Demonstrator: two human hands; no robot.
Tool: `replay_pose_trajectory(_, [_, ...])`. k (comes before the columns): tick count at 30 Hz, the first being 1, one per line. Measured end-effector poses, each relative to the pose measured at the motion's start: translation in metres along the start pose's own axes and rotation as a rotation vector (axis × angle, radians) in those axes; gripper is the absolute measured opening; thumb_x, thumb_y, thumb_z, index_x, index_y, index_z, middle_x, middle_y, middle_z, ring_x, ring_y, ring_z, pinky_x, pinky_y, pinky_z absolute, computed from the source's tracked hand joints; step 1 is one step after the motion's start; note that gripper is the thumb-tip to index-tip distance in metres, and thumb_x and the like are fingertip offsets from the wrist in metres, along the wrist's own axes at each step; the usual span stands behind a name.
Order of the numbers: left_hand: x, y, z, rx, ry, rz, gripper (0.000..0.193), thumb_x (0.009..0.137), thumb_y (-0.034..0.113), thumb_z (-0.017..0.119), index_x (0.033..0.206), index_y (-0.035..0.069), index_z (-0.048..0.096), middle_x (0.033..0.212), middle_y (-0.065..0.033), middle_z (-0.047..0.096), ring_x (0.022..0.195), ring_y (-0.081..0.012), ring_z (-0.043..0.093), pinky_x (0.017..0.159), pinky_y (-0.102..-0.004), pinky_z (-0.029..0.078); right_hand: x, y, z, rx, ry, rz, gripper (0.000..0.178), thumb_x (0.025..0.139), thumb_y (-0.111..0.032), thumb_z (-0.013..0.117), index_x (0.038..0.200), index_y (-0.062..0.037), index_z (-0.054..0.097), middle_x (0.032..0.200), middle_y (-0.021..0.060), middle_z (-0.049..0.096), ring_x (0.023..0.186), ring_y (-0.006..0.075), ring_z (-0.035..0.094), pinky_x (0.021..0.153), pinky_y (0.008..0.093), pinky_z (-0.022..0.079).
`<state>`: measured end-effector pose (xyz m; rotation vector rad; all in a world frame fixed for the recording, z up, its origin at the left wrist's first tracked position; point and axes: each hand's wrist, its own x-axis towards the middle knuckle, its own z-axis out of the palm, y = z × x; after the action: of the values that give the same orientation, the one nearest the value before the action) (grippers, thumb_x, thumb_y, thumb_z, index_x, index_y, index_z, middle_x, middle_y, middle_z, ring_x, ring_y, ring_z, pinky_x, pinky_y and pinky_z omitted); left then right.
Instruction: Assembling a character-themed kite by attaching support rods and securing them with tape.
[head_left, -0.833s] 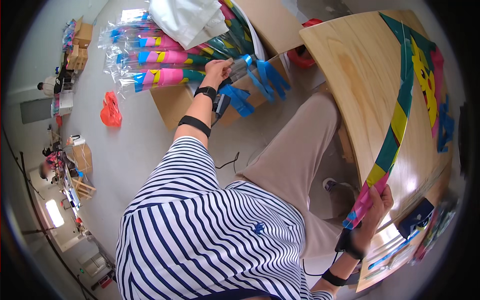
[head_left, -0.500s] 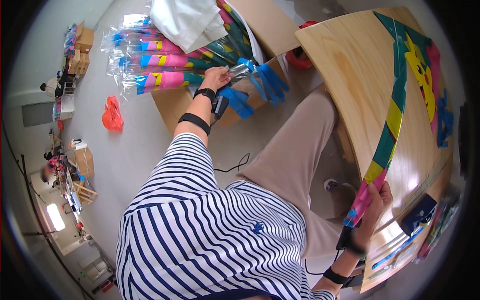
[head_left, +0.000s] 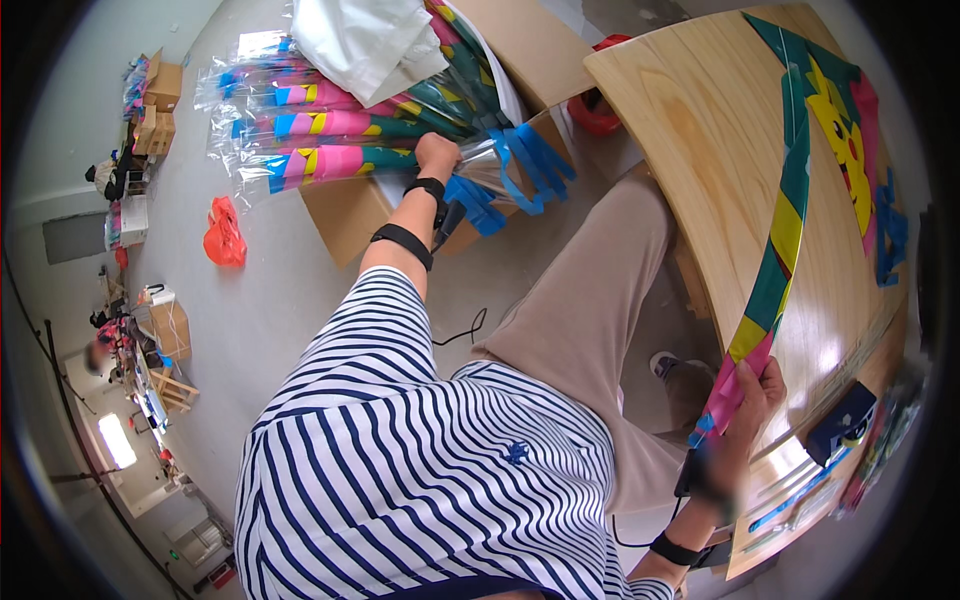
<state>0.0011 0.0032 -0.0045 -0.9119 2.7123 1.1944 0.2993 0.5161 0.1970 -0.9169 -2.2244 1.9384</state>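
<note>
My right hand (head_left: pixel 757 395) is closed around the pink and blue near end of a folded kite (head_left: pixel 790 215). This long green, yellow and pink strip of fabric stretches up over the wooden table, where a yellow cartoon figure shows at its far part. Off to the left, my left hand (head_left: pixel 437 153) is closed at the end of a clear plastic sleeve (head_left: pixel 483 168); its fingertips are hidden. Blue streamers (head_left: pixel 540 165) hang beside the sleeve over the edge of a cardboard box (head_left: pixel 345 215). Rolled kites in clear sleeves (head_left: pixel 335 160) lie across this box.
The wooden table (head_left: pixel 690 110) curves along my right. White sheeting (head_left: pixel 365 45) covers part of the rolled kites. A red bag (head_left: pixel 224 232) lies on the floor at left, and a dark blue case (head_left: pixel 840 425) sits at lower right. Other people and boxes are far left.
My left hand has shifted slightly left and its fingers have curled in more tightly, turning the back of the hand upward. My right hand keeps its hold on the folded kite.
</note>
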Motion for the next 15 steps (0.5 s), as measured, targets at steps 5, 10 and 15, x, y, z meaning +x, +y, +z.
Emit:
replay_pose_trajectory(5, [-0.027, 0.01, 0.012, 0.38, 0.107, 0.119, 0.007, 0.074, 0.011, 0.065, 0.081, 0.009, 0.067, 0.09, -0.0147, 0.067, 0.091, -0.0361, 0.064, 0.077, -0.0472, 0.052, 0.0, -0.002, 0.001, -0.004, 0.005, 0.001, 0.013, 0.084, -0.006, 0.065, 0.095, 0.0003, 0.065, 0.083, 0.0013, 0.065, 0.07, 0.0054, 0.056, 0.067, 0.0202, 0.045])
replay_pose_trajectory(10, [-0.049, -0.015, -0.007, 0.392, 0.113, 0.128, 0.022, 0.076, 0.022, 0.071, 0.093, 0.007, 0.071, 0.093, -0.0129, 0.071, 0.089, -0.0287, 0.067, 0.078, -0.0364, 0.051, -0.002, -0.004, 0.002, -0.01, 0.045, -0.001, 0.012, 0.083, -0.005, 0.064, 0.094, 0.0002, 0.065, 0.082, 0.0002, 0.065, 0.07, 0.0045, 0.055, 0.067, 0.0198, 0.044])
replay_pose_trajectory(15, [-0.043, -0.06, -0.016, 0.105, -0.112, 0.301, 0.028, 0.077, 0.026, 0.071, 0.097, 0.006, 0.071, 0.089, -0.0111, 0.071, 0.083, -0.02, 0.066, 0.076, -0.0315, 0.05, 0.0, -0.008, 0.009, 0.01, 0.018, 0.012, 0.011, 0.082, -0.001, 0.066, 0.093, 0.0002, 0.065, 0.082, 0.0002, 0.064, 0.071, 0.0042, 0.054, 0.067, 0.0192, 0.044])
